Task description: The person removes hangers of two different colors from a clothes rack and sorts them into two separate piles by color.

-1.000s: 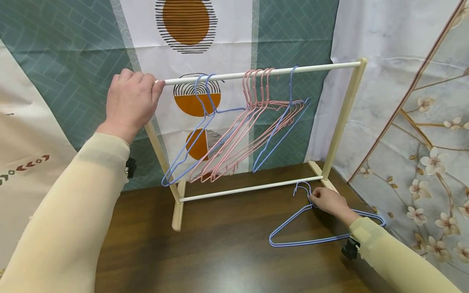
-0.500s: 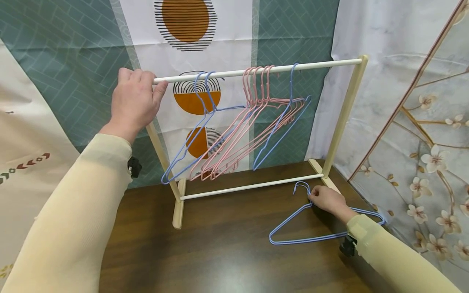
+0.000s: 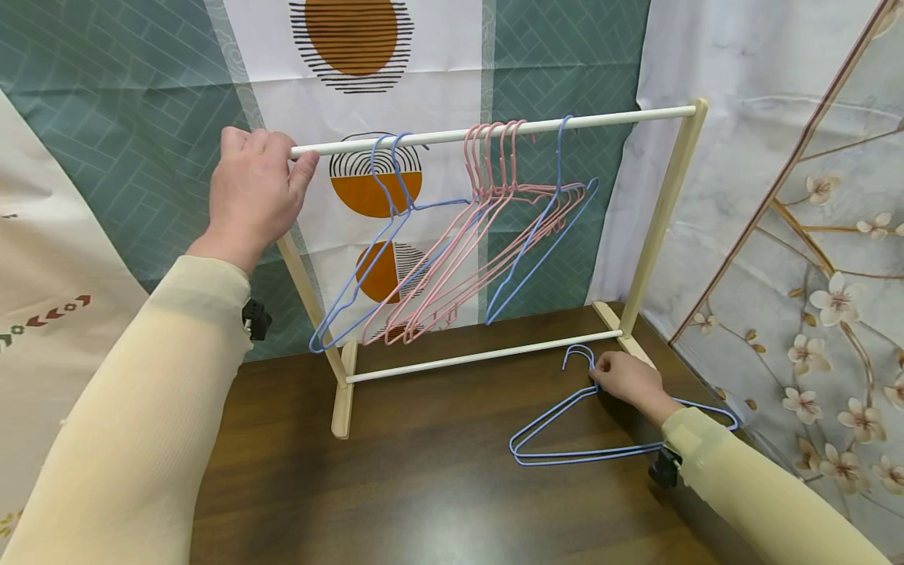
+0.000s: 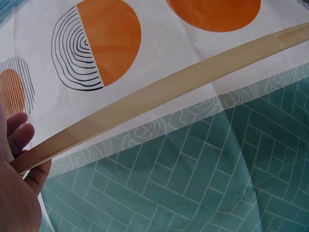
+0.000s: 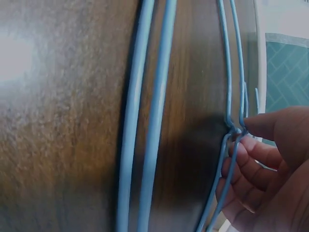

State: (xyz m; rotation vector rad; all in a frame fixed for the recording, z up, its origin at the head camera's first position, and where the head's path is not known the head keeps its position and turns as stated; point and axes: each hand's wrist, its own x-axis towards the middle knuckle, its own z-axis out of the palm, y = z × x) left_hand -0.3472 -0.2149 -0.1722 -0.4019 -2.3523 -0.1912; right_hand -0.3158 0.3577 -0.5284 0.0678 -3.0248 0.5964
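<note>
My left hand (image 3: 247,188) grips the top left corner of a small clothes rack (image 3: 636,118), thumb by the white bar. In the left wrist view its fingers curl round the end of the wooden post (image 4: 159,94). Low on the right, my right hand (image 3: 628,380) pinches a blue hanger (image 5: 155,116) at its neck, thumb against fingers. A second blue hanger (image 5: 130,116) lies almost flush with it over the brown table. Both hooks point toward the rack, and my hand and sleeve cover part of their right sides.
Several pink hangers (image 3: 513,169) hang mid-bar. Blue hangers hang on both sides of them, one of these a blue hanger (image 3: 559,157) to the right. The rack's lower rail (image 3: 487,356) crosses behind the table's middle. A flowered curtain (image 3: 805,353) borders the right side.
The left ends of the two blue hangers under my right hand have spread slightly apart. My left hand keeps its grip on the rack corner.
</note>
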